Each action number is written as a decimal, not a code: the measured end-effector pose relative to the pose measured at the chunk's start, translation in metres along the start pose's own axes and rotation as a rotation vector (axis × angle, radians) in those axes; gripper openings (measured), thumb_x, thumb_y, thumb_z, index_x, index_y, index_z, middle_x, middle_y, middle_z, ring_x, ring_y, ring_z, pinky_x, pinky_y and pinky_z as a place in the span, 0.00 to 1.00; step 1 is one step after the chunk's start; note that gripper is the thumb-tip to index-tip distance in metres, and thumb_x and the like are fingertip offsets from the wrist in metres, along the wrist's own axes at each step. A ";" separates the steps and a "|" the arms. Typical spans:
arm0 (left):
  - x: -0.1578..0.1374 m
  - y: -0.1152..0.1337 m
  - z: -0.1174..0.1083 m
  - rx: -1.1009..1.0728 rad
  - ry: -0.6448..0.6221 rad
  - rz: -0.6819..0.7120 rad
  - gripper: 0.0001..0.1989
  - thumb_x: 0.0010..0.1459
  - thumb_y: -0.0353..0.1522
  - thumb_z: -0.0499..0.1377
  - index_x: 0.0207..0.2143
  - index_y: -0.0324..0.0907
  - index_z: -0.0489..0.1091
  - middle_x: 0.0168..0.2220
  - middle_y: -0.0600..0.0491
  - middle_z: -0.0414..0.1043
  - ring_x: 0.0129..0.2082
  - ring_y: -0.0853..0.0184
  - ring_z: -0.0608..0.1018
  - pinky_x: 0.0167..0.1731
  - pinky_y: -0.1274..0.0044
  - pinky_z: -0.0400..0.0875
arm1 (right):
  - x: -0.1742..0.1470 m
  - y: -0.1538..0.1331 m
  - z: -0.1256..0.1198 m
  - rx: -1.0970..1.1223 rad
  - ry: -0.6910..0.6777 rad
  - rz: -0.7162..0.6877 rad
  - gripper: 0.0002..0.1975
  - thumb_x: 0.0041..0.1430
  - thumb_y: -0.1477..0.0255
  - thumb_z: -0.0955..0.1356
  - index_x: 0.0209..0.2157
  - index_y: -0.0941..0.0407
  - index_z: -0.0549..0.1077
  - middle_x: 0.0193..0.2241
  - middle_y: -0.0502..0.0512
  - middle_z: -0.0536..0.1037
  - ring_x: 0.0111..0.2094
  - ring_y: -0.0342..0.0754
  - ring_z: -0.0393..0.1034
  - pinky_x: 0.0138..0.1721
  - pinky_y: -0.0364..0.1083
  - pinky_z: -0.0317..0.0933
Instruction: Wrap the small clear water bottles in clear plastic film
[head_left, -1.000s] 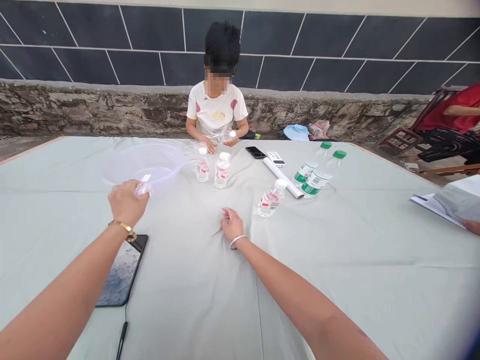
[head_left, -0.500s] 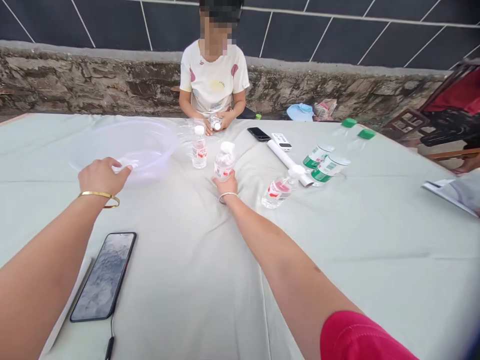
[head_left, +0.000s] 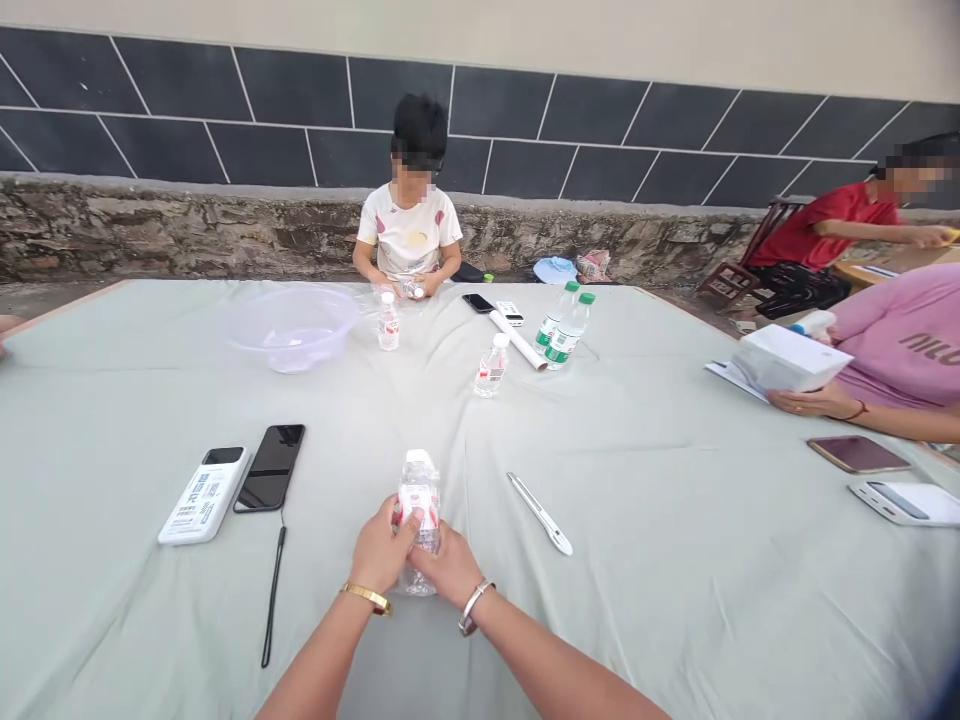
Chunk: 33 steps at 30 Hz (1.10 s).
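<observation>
A small clear plastic bottle (head_left: 418, 495) with a white cap and a red-and-white label is upright close in front of me. My left hand (head_left: 381, 550), with a gold bracelet at the wrist, is closed around its left side, thumb on the label. On the other side my right hand (head_left: 450, 568), wearing a silver bracelet, grips the lower part. Some fingers are hidden behind the bottle. To the right of my hands lies a white utility knife (head_left: 540, 514). Similar bottles stand farther off, one in the middle (head_left: 491, 366) and one near the basin (head_left: 388, 322).
A translucent purple basin (head_left: 292, 345) sits at the back left. A phone (head_left: 271, 468) with a strap and a white power bank (head_left: 202, 497) lie at left. Green-capped bottles (head_left: 568, 330) stand beside a paper roll (head_left: 517, 340). People sit across and at right, one holding a white box (head_left: 795, 358).
The bottle in my right hand has come closer to me. My left hand has left the basin and now grips the bottle too. The view has shifted, showing more people and the knife.
</observation>
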<state>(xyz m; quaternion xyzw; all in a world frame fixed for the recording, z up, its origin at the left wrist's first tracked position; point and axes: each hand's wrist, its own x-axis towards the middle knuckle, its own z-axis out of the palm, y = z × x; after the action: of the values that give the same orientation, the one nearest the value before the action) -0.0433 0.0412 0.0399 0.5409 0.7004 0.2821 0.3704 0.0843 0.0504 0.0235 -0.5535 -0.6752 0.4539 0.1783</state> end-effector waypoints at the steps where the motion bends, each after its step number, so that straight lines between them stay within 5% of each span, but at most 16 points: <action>1: -0.007 -0.002 0.006 0.021 0.024 -0.046 0.20 0.57 0.46 0.46 0.41 0.43 0.66 0.33 0.51 0.74 0.30 0.64 0.75 0.31 0.76 0.64 | -0.005 -0.001 -0.005 -0.059 -0.030 0.007 0.17 0.50 0.57 0.65 0.37 0.54 0.70 0.33 0.56 0.77 0.34 0.53 0.72 0.31 0.48 0.63; 4: -0.014 -0.002 0.014 0.117 0.060 -0.134 0.20 0.58 0.45 0.43 0.35 0.43 0.66 0.35 0.48 0.74 0.35 0.62 0.75 0.32 0.75 0.63 | -0.014 -0.001 -0.037 -0.239 -0.081 -0.021 0.20 0.48 0.52 0.64 0.35 0.52 0.72 0.33 0.58 0.77 0.33 0.56 0.71 0.31 0.51 0.62; 9: -0.011 0.001 0.020 0.191 0.050 -0.160 0.21 0.58 0.47 0.42 0.35 0.42 0.65 0.38 0.45 0.74 0.39 0.59 0.75 0.33 0.74 0.63 | -0.017 0.033 -0.115 -0.505 0.366 0.071 0.23 0.55 0.57 0.61 0.48 0.56 0.66 0.44 0.62 0.72 0.44 0.56 0.67 0.40 0.50 0.59; 12: -0.013 -0.004 0.023 0.142 0.053 -0.153 0.22 0.60 0.46 0.39 0.37 0.43 0.66 0.39 0.45 0.74 0.41 0.59 0.75 0.36 0.74 0.64 | -0.019 0.062 -0.136 -0.678 0.331 0.152 0.16 0.55 0.64 0.63 0.41 0.60 0.69 0.38 0.64 0.73 0.41 0.56 0.67 0.37 0.48 0.57; 17: -0.020 -0.021 0.022 0.095 0.189 -0.184 0.25 0.61 0.42 0.38 0.54 0.40 0.58 0.57 0.45 0.62 0.56 0.61 0.64 0.50 0.73 0.59 | -0.015 0.052 -0.120 -0.465 0.275 0.076 0.11 0.60 0.66 0.57 0.35 0.57 0.66 0.28 0.55 0.73 0.29 0.47 0.67 0.28 0.42 0.53; 22: -0.022 -0.029 0.016 0.099 0.196 -0.205 0.24 0.61 0.39 0.38 0.55 0.40 0.57 0.55 0.45 0.64 0.54 0.62 0.68 0.49 0.73 0.61 | 0.016 -0.011 -0.085 -0.080 -0.026 0.055 0.13 0.60 0.67 0.54 0.27 0.55 0.63 0.20 0.50 0.71 0.19 0.41 0.61 0.24 0.41 0.52; 25: -0.021 -0.027 0.014 0.104 0.209 -0.181 0.23 0.61 0.38 0.38 0.53 0.41 0.60 0.52 0.46 0.68 0.50 0.62 0.71 0.47 0.73 0.63 | 0.020 -0.028 -0.071 -0.023 -0.083 0.068 0.13 0.60 0.69 0.53 0.25 0.55 0.61 0.16 0.49 0.70 0.14 0.40 0.56 0.20 0.41 0.51; 33: -0.023 -0.026 0.014 0.055 0.199 -0.195 0.23 0.62 0.38 0.38 0.53 0.40 0.60 0.51 0.45 0.68 0.50 0.62 0.71 0.46 0.73 0.63 | -0.091 0.011 -0.075 -0.056 -0.300 -0.055 0.14 0.58 0.67 0.56 0.20 0.54 0.59 0.12 0.45 0.67 0.15 0.40 0.54 0.21 0.40 0.51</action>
<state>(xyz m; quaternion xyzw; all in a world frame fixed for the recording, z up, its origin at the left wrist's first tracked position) -0.0432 0.0123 0.0161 0.4496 0.7903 0.2781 0.3097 0.1757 -0.0013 0.0772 -0.4654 -0.7215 0.5076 0.0724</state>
